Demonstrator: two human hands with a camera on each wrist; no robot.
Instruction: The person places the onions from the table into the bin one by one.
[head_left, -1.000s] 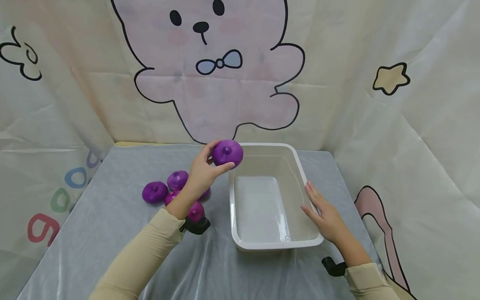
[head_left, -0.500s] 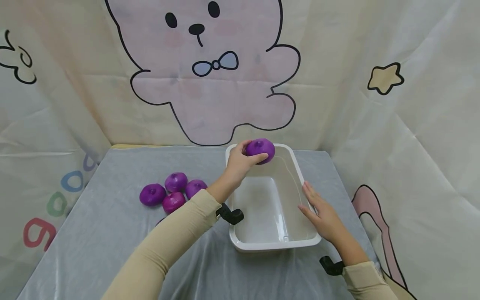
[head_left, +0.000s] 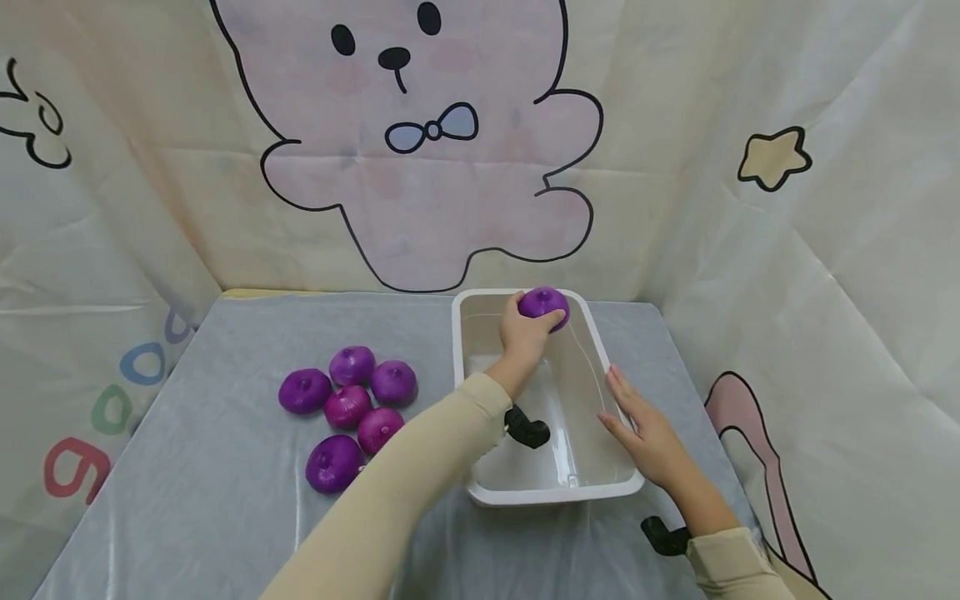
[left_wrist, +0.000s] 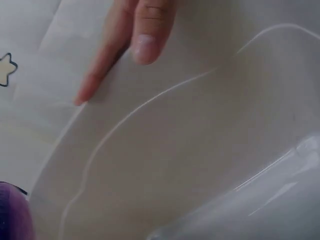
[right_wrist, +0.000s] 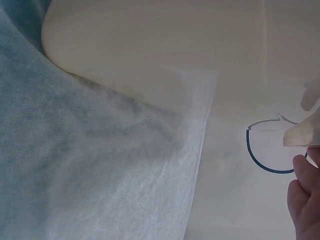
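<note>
My left hand (head_left: pixel 522 333) grips a purple onion (head_left: pixel 543 302), fingers behind it and thumb at its near side, over the far part of a white plastic bin (head_left: pixel 555 497). In the left wrist view only an edge of that onion (left_wrist: pixel 15 215) shows at the lower left corner. My right hand (head_left: pixel 651 433) rests at the bin's right rim with straight fingers; its thumb (left_wrist: pixel 149 42) lies on the inner side. The visible bin floor holds nothing, though the left arm hides part of it.
Several more purple onions (head_left: pixel 347 407) lie grouped on the grey cloth (head_left: pixel 217 467) left of the bin, one partly behind the left sleeve (head_left: pixel 405 479). Printed curtains (head_left: pixel 420 208) hang behind the table and along both sides.
My left hand has carried the onion rightward from the bin's far left corner to over its far inside. The onions on the cloth are more exposed. The right hand stays at the rim.
</note>
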